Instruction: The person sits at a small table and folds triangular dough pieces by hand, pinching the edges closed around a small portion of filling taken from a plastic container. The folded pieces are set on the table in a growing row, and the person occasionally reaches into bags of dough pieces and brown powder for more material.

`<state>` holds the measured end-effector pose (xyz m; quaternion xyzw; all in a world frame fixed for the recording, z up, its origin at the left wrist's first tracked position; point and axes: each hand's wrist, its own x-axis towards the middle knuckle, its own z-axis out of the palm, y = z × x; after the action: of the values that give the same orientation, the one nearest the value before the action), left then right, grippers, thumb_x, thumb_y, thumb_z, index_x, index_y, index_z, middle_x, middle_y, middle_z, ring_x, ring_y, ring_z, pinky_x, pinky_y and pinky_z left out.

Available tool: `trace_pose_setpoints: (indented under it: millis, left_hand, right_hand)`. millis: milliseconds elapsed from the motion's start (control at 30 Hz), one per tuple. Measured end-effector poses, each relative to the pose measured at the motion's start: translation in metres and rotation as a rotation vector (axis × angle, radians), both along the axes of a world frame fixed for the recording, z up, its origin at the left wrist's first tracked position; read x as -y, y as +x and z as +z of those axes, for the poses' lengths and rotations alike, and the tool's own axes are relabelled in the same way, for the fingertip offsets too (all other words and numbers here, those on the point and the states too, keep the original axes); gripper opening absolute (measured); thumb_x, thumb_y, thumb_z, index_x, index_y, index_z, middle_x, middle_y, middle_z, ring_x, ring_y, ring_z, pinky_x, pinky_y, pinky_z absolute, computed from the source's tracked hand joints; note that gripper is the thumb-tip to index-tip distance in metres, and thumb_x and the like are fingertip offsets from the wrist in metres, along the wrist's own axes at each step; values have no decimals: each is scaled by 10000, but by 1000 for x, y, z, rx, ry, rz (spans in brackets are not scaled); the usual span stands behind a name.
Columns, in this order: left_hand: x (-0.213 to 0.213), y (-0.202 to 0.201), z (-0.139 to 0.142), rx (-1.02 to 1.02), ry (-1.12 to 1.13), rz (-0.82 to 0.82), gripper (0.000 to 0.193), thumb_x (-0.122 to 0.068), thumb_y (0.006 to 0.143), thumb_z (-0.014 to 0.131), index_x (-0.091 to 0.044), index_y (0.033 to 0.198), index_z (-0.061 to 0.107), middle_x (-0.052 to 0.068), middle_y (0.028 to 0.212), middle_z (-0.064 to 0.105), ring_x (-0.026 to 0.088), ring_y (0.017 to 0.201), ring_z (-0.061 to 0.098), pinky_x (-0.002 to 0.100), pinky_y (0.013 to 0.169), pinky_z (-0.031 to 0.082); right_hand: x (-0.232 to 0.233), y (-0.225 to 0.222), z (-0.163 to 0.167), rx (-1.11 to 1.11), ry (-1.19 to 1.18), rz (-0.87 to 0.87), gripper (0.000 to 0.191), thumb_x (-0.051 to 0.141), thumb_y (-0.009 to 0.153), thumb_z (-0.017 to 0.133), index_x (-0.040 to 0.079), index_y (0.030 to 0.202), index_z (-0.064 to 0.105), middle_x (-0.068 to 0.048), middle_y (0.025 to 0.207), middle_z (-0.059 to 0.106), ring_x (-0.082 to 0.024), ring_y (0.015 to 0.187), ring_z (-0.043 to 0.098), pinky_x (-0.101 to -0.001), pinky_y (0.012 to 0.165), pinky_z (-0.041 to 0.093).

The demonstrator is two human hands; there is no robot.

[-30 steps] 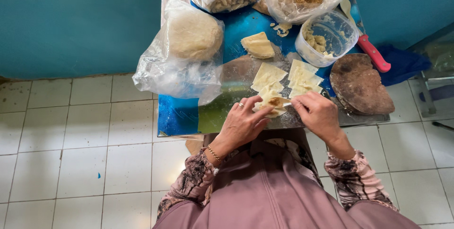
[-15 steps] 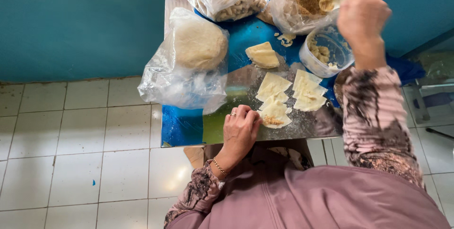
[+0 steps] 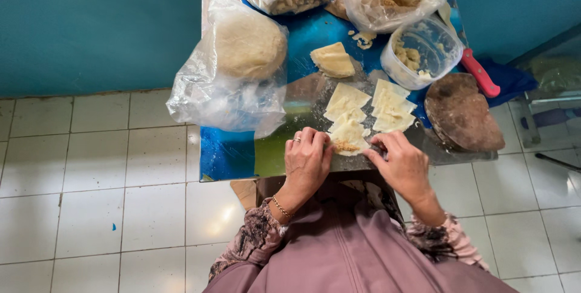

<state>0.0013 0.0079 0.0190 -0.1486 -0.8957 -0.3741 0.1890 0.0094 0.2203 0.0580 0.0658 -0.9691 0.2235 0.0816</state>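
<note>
Clear plastic tub (image 3: 431,52) holds crumbly filling (partly full); bag (image 3: 233,66), dough.

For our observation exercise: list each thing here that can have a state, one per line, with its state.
Dough sheet: flat, crumbly filling on it.
Left hand: fingers on the sheet's edge.
Right hand: fingertips beside the sheet.
Plastic tub: uncovered, partly filled.
Dough bag: loosely open.
Knife: lying unused.

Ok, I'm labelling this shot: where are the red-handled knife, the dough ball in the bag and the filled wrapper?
red-handled knife (image 3: 480,74), head view, middle of handle.
dough ball (image 3: 249,45), head view, centre of ball.
filled wrapper (image 3: 347,140), head view, near its filling.
</note>
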Motion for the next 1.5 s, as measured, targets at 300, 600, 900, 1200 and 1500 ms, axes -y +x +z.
trace_pose_setpoints:
  millis: [300, 600, 900, 1200, 1500]
  left_hand:
    - [-18, 15, -1, 17, -10, 5, 133, -122, 880, 713, -93, 963, 613, 85, 963, 613, 294, 914, 607, 425, 769, 433]
    - [-22, 13, -7, 13, 179, -182, 271, -47, 895, 720, -75, 1139, 606, 97, 1079, 657, 307, 1021, 632, 396, 889, 488]
    - [-18, 19, 9, -26, -34, 59, 396, -154, 793, 773, -78, 1161, 649, 104, 1141, 618, 304, 1059, 576, 437, 889, 403]
    - [-29, 17, 0, 3, 36, 4, 220, -128, 854, 757, -125, 1044, 647, 40, 997, 655, 244, 960, 624, 398, 844, 422]
    - [-29, 12, -8, -71, 63, -238, 233, -49, 882, 717, -51, 1087, 607, 104, 997, 662, 308, 950, 627, 411, 837, 498]
  right_hand:
    - [-2, 16, -22, -5, -289, -13, 154, 161, 870, 792, 71, 953, 698, -41, 925, 687, -152, 604, 649, -301, 586, 519]
    - [2, 18, -29, -78, -462, 69, 187, 102, 869, 799, 71, 1031, 710, -43, 933, 724, -124, 670, 667, -268, 597, 537]
    - [5, 22, -18, -166, -298, 110, 223, 111, 863, 794, 74, 1068, 715, -46, 940, 727, -209, 765, 679, -327, 665, 546]
    - [8, 24, -17, -325, -142, 177, 218, 95, 884, 764, 90, 1101, 767, -51, 1005, 707, -260, 891, 671, -363, 764, 554]
    - [-6, 15, -20, -296, -109, 294, 291, 118, 849, 766, 88, 1136, 737, -60, 1039, 676, -265, 952, 677, -376, 790, 557]
